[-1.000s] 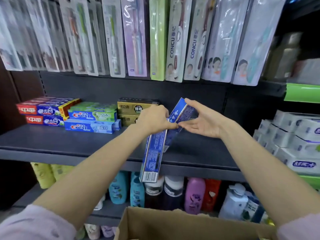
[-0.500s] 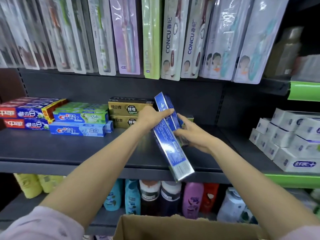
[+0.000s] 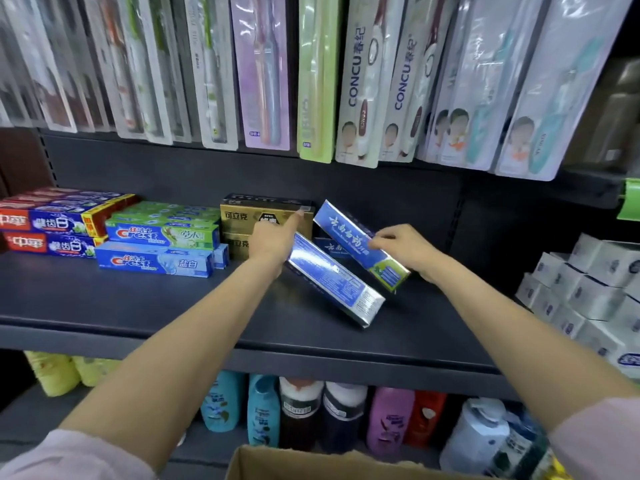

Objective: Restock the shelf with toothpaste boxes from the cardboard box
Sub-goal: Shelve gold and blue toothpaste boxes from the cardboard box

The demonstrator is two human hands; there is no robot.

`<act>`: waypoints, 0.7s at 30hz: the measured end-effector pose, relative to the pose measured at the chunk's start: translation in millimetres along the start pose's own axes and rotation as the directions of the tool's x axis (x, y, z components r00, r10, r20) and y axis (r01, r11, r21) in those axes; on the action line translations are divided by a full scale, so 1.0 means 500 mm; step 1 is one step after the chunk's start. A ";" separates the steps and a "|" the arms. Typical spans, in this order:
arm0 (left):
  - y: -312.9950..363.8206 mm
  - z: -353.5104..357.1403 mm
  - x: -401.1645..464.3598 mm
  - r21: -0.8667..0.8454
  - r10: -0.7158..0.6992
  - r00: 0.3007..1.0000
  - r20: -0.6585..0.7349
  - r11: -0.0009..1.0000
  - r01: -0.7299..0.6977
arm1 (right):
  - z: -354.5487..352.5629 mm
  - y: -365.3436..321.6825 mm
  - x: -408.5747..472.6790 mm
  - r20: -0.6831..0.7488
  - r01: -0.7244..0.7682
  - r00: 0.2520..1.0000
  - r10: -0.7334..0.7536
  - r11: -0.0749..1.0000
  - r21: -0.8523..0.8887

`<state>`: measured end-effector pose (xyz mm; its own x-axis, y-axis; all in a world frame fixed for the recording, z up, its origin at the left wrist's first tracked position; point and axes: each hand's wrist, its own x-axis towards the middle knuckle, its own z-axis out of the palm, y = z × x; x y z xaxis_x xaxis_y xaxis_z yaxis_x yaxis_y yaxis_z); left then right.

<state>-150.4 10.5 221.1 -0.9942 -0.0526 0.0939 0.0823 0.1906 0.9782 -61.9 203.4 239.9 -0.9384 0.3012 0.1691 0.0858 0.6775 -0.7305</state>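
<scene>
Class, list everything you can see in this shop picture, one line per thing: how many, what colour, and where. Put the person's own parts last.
Blue toothpaste boxes: two in the hands, a third lying behind them; middle of the shelf.
Gold boxes: two stacked, beside the left hand.
Crest boxes: green on blue, left of gold.
Red-and-blue boxes: stacked, far left.
Shelf: one, dark grey.
Toothbrush packs: many, mixed colours, hanging above.
White boxes: many, right.
Bottles: several, mixed colours, lower shelf.
Cardboard box: one, brown, bottom edge.
Left hand: holds the nearer blue box.
Right hand: holds the farther blue box.
</scene>
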 end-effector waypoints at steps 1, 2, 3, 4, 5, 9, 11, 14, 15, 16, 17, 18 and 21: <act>-0.002 0.004 0.004 0.001 -0.010 1.000 -0.005 1.000 0.010 | 0.000 -0.009 0.013 -0.021 0.048 0.998 -0.053 0.981 -0.186; -0.001 0.005 0.005 0.006 -0.019 1.000 -0.004 1.000 0.019 | -0.001 -0.014 0.029 -0.009 0.075 0.997 -0.083 0.939 -0.335; 0.000 0.007 0.009 0.015 -0.022 1.000 0.000 1.000 0.022 | -0.004 -0.015 0.045 0.029 0.097 0.995 -0.093 0.891 -0.444; -0.001 0.009 0.016 0.015 -0.028 1.000 0.011 0.999 0.028 | -0.008 -0.011 0.061 0.075 0.118 0.993 -0.092 0.844 -0.523; -0.005 0.012 0.027 0.009 -0.028 0.999 0.019 1.000 0.028 | -0.012 -0.004 0.077 0.110 0.131 0.991 -0.082 0.805 -0.579; -0.009 0.013 0.051 0.003 0.005 1.000 0.020 1.000 -0.005 | -0.007 0.025 0.118 0.138 0.110 0.990 -0.030 0.772 -0.626; -0.009 0.017 0.057 -0.019 0.003 1.000 0.022 1.000 -0.003 | 0.016 0.036 0.127 0.121 0.121 0.991 -0.059 0.779 -0.615; -0.017 0.029 0.062 -0.044 -0.018 0.999 0.032 0.999 0.020 | 0.058 0.064 0.131 0.143 0.185 0.983 -0.117 0.682 -0.708; -0.022 0.033 0.066 -0.051 -0.030 0.999 0.037 0.998 0.032 | 0.065 0.070 0.128 0.149 0.182 0.983 -0.108 0.683 -0.708; -0.025 0.036 0.066 -0.054 -0.039 0.999 0.036 0.998 0.041 | 0.068 0.072 0.127 0.128 0.177 0.984 -0.123 0.703 -0.689; -0.026 0.037 0.068 -0.055 -0.049 0.998 0.030 0.997 0.051 | 0.067 0.070 0.123 0.081 0.184 0.981 -0.174 0.735 -0.653; -0.026 0.038 0.068 -0.057 -0.053 0.998 0.028 0.997 0.055 | 0.064 0.063 0.116 0.033 0.207 0.972 -0.231 0.791 -0.576; -0.017 0.046 0.062 -0.076 -0.072 0.997 0.009 0.994 0.072 | 0.052 0.016 0.076 0.166 0.231 0.964 -0.206 0.962 -0.148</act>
<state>-183.7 29.6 211.5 -0.9981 -0.0578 0.0216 0.0151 0.1108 0.9937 -105.8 202.8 223.5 -0.9783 0.0395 0.2035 -0.0845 0.8205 -0.5654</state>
